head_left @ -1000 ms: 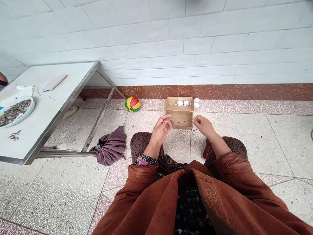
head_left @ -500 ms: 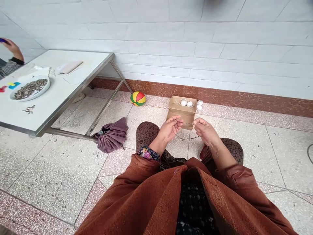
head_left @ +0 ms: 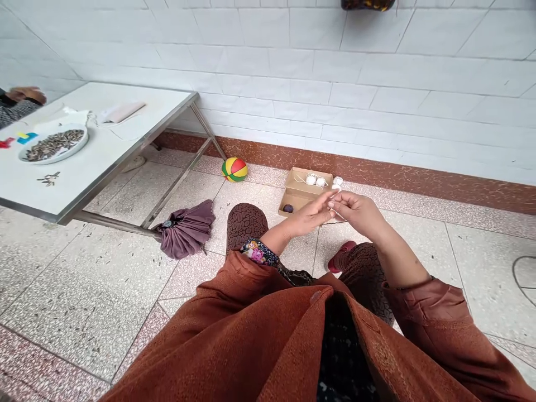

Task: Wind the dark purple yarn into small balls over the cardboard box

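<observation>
Matt cardboard box, metal-framed table

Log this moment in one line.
left hand: close to right | right hand: pinching, contents unclear | cardboard box: dark ball, near half; white balls, far half

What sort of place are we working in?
Probably a household room or small informal workspace, judging by the white-tiled wall, terrazzo floor and multicoloured ball near the metal-framed table.

The dark thread I pinch in my right grip is thin, too fine to follow between my fingers; a slack length shows beneath, near the right side of the open cardboard box.
</observation>
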`<state>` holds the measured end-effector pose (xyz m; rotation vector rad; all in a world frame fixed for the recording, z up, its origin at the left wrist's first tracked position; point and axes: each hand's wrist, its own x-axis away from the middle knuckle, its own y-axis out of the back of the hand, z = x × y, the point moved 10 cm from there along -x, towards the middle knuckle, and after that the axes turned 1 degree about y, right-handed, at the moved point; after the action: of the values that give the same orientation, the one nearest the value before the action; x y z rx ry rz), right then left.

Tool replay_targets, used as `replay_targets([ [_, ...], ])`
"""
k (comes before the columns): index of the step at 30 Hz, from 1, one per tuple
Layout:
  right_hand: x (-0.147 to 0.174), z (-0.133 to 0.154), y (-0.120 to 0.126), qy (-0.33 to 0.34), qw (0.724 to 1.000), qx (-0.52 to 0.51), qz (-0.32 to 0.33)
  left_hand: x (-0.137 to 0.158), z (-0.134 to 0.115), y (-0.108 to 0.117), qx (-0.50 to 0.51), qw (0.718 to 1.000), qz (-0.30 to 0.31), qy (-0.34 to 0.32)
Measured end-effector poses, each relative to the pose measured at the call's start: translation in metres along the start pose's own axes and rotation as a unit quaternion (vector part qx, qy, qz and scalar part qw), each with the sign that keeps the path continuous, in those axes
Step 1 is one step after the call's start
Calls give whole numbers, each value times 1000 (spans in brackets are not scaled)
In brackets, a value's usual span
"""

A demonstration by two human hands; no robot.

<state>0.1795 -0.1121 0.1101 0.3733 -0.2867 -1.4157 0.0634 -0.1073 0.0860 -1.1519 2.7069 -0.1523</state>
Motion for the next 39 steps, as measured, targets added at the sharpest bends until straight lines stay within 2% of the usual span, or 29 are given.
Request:
replay_targets([
  [2,-1,4,9,17,999,27,-30,-6,14,-12,30,999,15,42],
  [5,2,7,32,28,993,65,-90,-8,27,-9,39,996,7,85],
  [8,10,2,51,29,990,63,-127,-2,22,-17,51,993,39,99],
  [11,21,-11,55,27,988,24,-152,7,12,-31,127,985,47,109],
  [15,35,-30,33,27,985,-37,-169,15,0,-34,234,969,-14,76],
  [20,46,-31,-15,66,986,-57,-144,21,-5,-13,279,952,-121,41],
  [22,48,-26,-30,84,988,-26,-127,25,-7,-1,264,953,-149,14],
  [25,50,-12,-48,111,990,23,-84,35,-8,22,165,971,-170,-30],
  [27,51,3,-56,133,989,37,-48,43,-8,36,60,981,-175,-49],
  [29,49,21,-59,152,987,38,-24,47,-6,42,-45,987,-147,-42],
  [32,37,44,-53,174,984,29,-16,55,-1,45,-100,988,-113,-15],
  [35,17,51,-45,181,982,41,-31,61,1,43,-69,992,-102,3],
  [39,-7,33,-41,179,981,23,-70,65,11,38,76,991,-104,33],
])
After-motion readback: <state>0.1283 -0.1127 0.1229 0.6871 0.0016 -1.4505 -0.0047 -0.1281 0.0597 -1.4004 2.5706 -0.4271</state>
